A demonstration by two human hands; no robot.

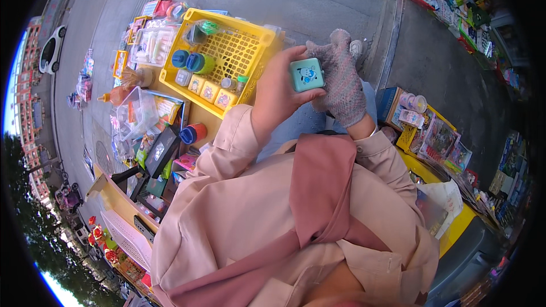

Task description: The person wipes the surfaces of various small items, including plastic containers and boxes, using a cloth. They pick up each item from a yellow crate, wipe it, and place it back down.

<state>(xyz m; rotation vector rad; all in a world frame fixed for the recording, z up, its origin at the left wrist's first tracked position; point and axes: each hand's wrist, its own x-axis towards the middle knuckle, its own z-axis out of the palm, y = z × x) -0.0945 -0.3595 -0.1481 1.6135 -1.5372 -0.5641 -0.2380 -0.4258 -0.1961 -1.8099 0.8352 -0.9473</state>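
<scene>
My bare left hand (277, 83) grips a small teal square case (307, 75) by its edges, thumb below and fingers above. A cartoon dog is printed on the face turned up to me. My right hand (339, 81) is inside a grey and pink knitted glove or cloth, right beside the case's right edge. The knit hides its fingers, and I cannot tell whether it presses on the case. To the left, a yellow plastic basket (261, 36) holds several yellow printed cases (210, 91), blue-lidded containers (197, 63) and small jars (242, 84).
Left of the basket are a clear plastic tub (137, 113), a bottle with an orange tip (115, 95), a black box (163, 152) and a red jar with a blue lid (193, 133). A second yellow basket (407, 138) with packets stands at right. Goods line the kerb (390, 30).
</scene>
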